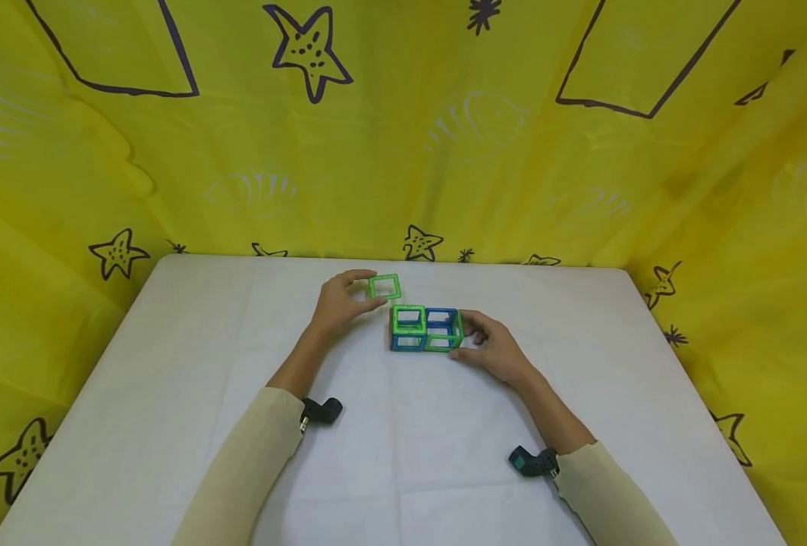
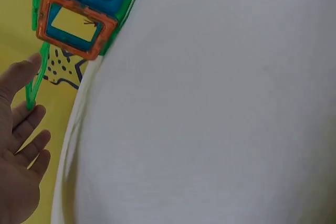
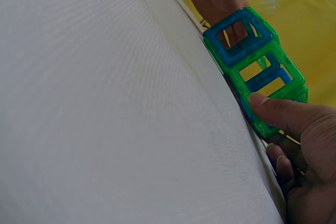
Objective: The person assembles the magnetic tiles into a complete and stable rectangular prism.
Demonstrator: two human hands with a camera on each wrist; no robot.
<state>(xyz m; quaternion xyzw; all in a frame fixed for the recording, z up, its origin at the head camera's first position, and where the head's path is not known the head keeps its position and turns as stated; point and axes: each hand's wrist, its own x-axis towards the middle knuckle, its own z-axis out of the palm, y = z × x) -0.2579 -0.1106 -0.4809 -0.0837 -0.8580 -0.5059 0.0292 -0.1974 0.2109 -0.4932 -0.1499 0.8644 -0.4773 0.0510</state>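
Note:
My left hand pinches a green square magnetic tile between thumb and fingers, raised behind and just left of a block of joined magnetic tiles. That block is two open cubes side by side, made of blue and green square frames. In the left wrist view, an orange tile forms its left end. At the right end, my right hand grips the block, with the thumb on the near green frame in the right wrist view. The right fingers are partly hidden behind it.
A white-covered table lies under the hands. Behind and at both sides hangs a yellow curtain printed with starfish and fish. A small black camera sits on the left wrist, another camera on the right.

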